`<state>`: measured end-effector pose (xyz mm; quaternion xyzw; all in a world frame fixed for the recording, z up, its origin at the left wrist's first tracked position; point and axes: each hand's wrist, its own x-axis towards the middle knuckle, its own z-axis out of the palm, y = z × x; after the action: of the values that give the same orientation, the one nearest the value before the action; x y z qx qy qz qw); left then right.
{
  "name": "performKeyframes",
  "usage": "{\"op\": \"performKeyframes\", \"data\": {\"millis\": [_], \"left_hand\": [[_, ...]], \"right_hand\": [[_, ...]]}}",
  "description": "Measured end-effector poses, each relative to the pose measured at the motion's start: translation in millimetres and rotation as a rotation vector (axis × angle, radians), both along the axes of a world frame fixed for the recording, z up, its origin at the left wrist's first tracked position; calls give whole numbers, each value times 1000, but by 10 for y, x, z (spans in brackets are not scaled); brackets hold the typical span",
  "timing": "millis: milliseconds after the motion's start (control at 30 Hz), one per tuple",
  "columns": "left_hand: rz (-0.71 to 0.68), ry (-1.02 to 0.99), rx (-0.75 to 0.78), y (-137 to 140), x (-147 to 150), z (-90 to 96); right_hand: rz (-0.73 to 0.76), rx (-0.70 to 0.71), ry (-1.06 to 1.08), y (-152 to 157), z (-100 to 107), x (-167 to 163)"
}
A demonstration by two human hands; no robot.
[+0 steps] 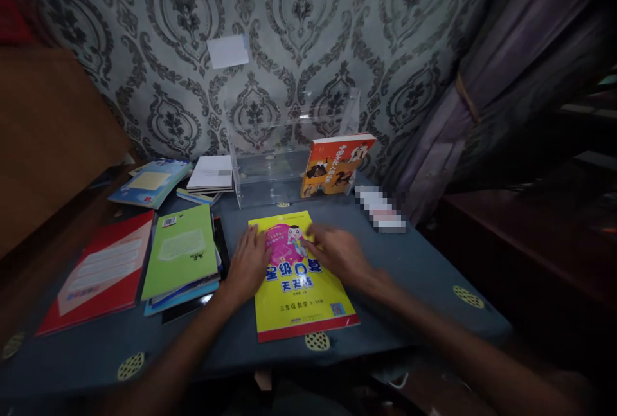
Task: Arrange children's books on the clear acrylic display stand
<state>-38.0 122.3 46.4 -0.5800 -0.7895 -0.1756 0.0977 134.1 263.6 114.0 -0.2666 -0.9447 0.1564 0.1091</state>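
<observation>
Steadying yellow book [301, 303], seemingly. Left hand [250, 263], ten o'clock, thumb apart; right hand [341, 252], two, fingers: can't tell. Lifting would need edge grip.

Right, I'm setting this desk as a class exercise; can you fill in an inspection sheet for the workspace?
Surface: table under a dark patterned cloth.
Job's things: yellow book, lying flat, cover up.
Clutter: red book, green book on a stack, blue book and white books to the left; a pixelated item to the right.
Hands: left hand and right hand on opposite sides of the yellow book; right blurred.
Cables: nothing seen for certain; below the table is dark.
Surroundings: clear rack, orange book upright at its right end; patterned wall; tied curtain.
</observation>
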Motion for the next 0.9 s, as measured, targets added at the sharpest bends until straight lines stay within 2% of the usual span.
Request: {"op": "performKeyframes", "data": {"millis": [67,133,233,300,433,600,733,833,900], "left_hand": [[-16,62,-16,-11,26,37],[-55,118,-62,-19,43,63],[-67,195,-98,-21,62,66],[-43,221,-92,-16,72,62],[-21,239,-113,-4,95,103],[-14,276,-187,-4,117,203],[-23,294,-186,-26,131,239],[-13,284,-187,34,151,275],[-65,239,-178,164,174,309]], "right_hand": [[293,-81,120,-114,-18,-340],[460,-187,160,-193,-93,-670],[486,-297,148,-213,-218,-984],[455,-304,134,-176,-271,-1042],[355,-206,95,19,-345,-909],[236,-102,75,523,-509,-520],[232,-114,139,856,-632,-222],[257,-150,187,937,-679,-132],[277,-182,223,952,-698,-127]]}}
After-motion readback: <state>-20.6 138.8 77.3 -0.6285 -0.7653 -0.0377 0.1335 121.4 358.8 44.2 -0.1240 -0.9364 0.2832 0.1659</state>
